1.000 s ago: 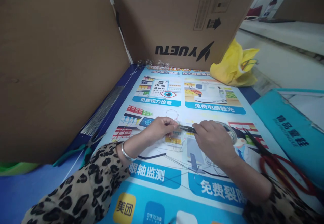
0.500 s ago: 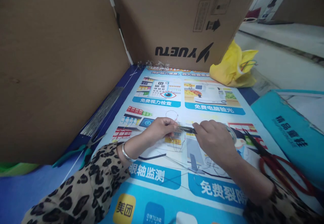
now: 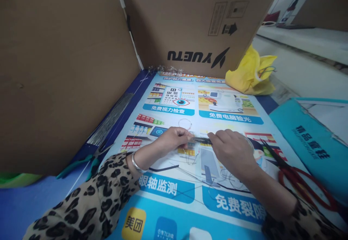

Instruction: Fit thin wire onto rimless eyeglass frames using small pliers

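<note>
My left hand (image 3: 174,138) is closed in a pinch on a thin wire (image 3: 185,119), which shows as a loop above the fingers and another below them. In my right hand (image 3: 233,151) is a pair of pliers (image 3: 203,140), its dark jaws pointing left and reaching the left fingertips. What lies between the jaw tips is too small to make out. Both hands are just above a printed poster sheet (image 3: 174,196). Several loose straight and curled wires (image 3: 187,173) lie on the sheet below the hands.
Red-handled scissors (image 3: 307,185) lie at the right beside a turquoise box (image 3: 307,138). Left are green-handled pliers (image 3: 92,162) and a bundle of straight wires (image 3: 111,118). A cardboard screen (image 3: 190,22) stands behind and left, with a yellow bag (image 3: 250,75) at its right end.
My right hand and the pliers have shifted very slightly to the right. My left hand stays nearly in place, pinching the wire. The camera view has moved a little.
</note>
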Available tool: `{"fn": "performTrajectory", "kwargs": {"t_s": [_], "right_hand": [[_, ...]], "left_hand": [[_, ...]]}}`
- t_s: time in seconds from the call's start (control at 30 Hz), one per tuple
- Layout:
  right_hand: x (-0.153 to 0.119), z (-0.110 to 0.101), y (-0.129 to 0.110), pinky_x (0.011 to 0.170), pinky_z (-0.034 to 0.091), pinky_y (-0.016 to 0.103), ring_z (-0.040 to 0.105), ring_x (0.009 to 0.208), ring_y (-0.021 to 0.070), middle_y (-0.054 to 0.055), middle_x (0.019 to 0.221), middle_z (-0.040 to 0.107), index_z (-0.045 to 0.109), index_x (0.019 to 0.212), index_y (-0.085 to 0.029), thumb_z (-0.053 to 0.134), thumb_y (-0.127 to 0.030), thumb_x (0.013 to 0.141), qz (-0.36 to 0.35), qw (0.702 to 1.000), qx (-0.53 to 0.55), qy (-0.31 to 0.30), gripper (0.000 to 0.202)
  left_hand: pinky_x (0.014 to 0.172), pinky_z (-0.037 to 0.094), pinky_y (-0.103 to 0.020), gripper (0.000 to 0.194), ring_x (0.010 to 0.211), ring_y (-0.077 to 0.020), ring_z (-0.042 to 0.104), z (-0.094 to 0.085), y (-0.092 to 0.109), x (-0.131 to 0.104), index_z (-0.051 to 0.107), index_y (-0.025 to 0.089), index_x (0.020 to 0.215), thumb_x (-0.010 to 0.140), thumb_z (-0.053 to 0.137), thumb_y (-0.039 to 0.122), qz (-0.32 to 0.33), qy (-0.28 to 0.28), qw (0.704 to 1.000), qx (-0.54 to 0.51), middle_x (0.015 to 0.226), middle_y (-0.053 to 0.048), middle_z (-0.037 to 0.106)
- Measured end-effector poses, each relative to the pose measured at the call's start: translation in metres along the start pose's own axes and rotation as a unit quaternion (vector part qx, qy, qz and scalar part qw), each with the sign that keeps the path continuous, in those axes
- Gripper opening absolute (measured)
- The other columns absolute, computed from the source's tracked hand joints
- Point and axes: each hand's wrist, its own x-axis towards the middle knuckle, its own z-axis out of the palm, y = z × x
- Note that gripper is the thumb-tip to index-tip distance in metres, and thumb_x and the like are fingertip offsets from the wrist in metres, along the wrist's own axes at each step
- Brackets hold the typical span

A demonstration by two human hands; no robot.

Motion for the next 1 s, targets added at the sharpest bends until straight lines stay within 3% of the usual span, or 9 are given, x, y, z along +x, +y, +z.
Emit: {"fn": "performTrajectory", "kwargs": {"t_s": [0.63, 0.87, 1.0], "right_hand": [[0.002, 0.000, 0.001, 0.064, 0.025, 0.033, 0.045, 0.070, 0.0194, 0.005, 0.074, 0.059, 0.063, 0.102, -0.015, 0.047, -0.014, 0.084, 0.006, 1.000, 0.008, -0.015, 0.024], [0.002, 0.009, 0.002, 0.068, 0.028, 0.033, 0.046, 0.077, 0.0200, 0.007, 0.079, 0.059, 0.064, 0.101, -0.015, 0.049, -0.017, 0.085, 0.018, 0.999, 0.047, -0.003, 0.023], [0.001, 0.010, 0.004, 0.069, 0.029, 0.033, 0.046, 0.077, 0.0200, 0.007, 0.078, 0.059, 0.063, 0.102, -0.014, 0.047, -0.017, 0.085, 0.015, 0.999, 0.043, 0.022, 0.023]], "left_hand": [[0.058, 0.039, -0.025, 0.021, 0.053, -0.0078, 0.050, 0.002, -0.003, -0.001, 0.059, 0.013, 0.077, 0.071, 0.066, 0.031, 0.022, -0.005, 0.997, -0.079, 0.058, 0.000, 0.055], [0.054, 0.036, -0.023, 0.014, 0.051, -0.0063, 0.047, 0.008, 0.001, -0.001, 0.061, 0.012, 0.074, 0.071, 0.063, 0.025, 0.031, 0.062, 0.997, -0.019, 0.055, 0.001, 0.055], [0.054, 0.038, -0.022, 0.013, 0.050, -0.0063, 0.048, 0.009, 0.002, -0.001, 0.061, 0.013, 0.074, 0.070, 0.063, 0.024, 0.041, 0.066, 0.997, -0.018, 0.055, 0.002, 0.054]]}}
